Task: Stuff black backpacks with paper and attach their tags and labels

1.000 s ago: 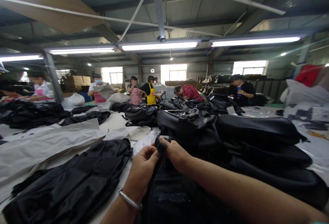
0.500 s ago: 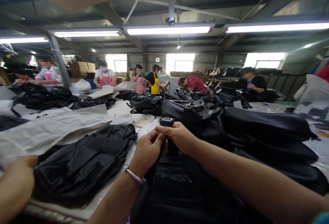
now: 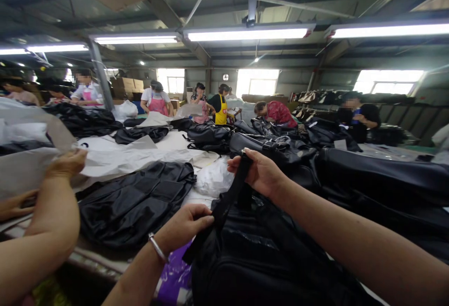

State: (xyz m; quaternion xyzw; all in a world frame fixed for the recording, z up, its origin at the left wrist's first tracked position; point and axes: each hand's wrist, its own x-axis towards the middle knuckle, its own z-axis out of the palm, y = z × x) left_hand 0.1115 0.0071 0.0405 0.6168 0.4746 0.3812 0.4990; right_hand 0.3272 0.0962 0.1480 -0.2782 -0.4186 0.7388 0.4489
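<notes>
"What do the 2 hands have, on your feed?"

"I see the left hand point(image 3: 189, 224) pinched, thumb against fingers, at the edge of the black strap point(image 3: 232, 191). The right hand point(image 3: 263, 170) is curled closed on its upper part; I can't make out every finger."

"And where's the strap?"

"I have it slanting between both hands, above the black bag point(image 3: 252, 268) in front of me. Its lower end hangs past the left fingertips, over purple plastic point(image 3: 173, 273)."

"Anyone close?"

"Yes, 1 co-worker's hand point(image 3: 68, 162) at far left, touching pale sheeting point(image 3: 62, 133)."
</notes>
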